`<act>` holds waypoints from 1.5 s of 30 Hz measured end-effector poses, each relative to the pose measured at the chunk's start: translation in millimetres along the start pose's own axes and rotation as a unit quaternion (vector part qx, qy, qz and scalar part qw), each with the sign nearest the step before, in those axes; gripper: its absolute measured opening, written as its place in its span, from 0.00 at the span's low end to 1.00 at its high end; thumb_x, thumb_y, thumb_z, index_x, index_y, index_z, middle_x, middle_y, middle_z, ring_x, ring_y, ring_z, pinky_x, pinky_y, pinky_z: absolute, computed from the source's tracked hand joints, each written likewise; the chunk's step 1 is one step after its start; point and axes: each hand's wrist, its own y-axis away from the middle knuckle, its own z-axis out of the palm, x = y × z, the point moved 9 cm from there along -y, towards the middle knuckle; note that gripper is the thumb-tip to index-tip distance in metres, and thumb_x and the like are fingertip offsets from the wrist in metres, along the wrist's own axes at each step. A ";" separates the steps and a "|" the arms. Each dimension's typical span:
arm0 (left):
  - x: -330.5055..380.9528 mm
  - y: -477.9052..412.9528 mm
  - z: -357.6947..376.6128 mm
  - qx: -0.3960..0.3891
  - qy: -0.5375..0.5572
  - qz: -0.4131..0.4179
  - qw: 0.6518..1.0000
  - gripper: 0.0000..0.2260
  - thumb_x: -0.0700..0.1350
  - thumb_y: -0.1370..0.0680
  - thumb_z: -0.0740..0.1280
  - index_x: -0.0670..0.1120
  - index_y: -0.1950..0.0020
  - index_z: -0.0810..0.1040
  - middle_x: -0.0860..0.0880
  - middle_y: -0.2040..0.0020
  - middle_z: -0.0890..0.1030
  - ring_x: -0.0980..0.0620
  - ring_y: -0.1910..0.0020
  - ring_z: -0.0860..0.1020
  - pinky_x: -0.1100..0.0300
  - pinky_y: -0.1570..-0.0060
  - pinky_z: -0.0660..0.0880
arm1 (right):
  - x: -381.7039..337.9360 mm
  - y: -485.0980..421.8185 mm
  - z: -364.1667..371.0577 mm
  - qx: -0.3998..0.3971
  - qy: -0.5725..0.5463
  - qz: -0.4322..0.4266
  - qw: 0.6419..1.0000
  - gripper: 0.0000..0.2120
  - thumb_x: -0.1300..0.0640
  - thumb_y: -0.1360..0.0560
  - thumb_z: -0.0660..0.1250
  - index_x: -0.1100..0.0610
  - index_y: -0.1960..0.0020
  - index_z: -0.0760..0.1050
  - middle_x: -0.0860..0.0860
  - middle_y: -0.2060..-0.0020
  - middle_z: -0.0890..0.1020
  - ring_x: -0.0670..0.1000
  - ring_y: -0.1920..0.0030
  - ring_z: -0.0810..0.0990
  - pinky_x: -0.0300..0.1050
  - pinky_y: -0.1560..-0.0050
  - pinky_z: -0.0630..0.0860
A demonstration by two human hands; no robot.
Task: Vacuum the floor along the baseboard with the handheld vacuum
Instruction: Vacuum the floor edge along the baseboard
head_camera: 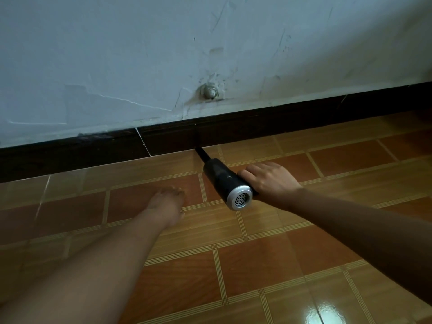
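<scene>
Vacuuming under way at the baseboard

Left hand (167,205) rests on the tiled floor (257,265), fingers loosely together and holding nothing. Right of it, the black handheld vacuum (225,183) lies low, its thin nozzle (201,154) touching the dark baseboard (292,118). Right hand (268,178) has its fingers wrapped round the handle. No dirt shows, so how much is cleaned cannot be told.

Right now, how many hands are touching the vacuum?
1. The right hand grips the vacuum from its right side, the nozzle pointing at the baseboard. The left hand is off it, down by the floor to its left.
</scene>
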 end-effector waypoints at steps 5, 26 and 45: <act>10.9 3.2 -1.2 0.002 0.011 0.008 1.000 0.28 0.50 0.20 0.59 0.44 0.24 0.53 0.46 0.23 0.54 0.48 0.25 0.53 0.54 0.29 0.53 | 2.9 6.1 9.2 -0.020 -0.009 0.042 0.999 0.23 0.55 0.41 0.80 0.60 0.51 0.77 0.54 0.64 0.80 0.54 0.68 0.80 0.45 0.68 0.74; 72.3 11.5 9.0 -0.003 -0.050 0.169 0.984 0.29 0.51 0.21 0.61 0.50 0.23 0.51 0.47 0.22 0.51 0.48 0.25 0.54 0.50 0.28 0.53 | 53.4 64.7 11.5 -0.121 -0.037 0.237 0.963 0.16 0.56 0.30 0.71 0.60 0.45 0.74 0.55 0.56 0.80 0.57 0.56 0.78 0.47 0.53 0.68; 132.8 19.5 6.2 0.168 -0.112 0.235 0.951 0.29 0.56 0.34 0.75 0.43 0.37 0.77 0.39 0.45 0.81 0.46 0.41 0.78 0.54 0.38 0.70 | 98.7 123.7 -5.0 -0.109 -0.017 0.370 0.922 0.18 0.58 0.27 0.67 0.56 0.37 0.72 0.53 0.46 0.78 0.54 0.42 0.74 0.51 0.34 0.57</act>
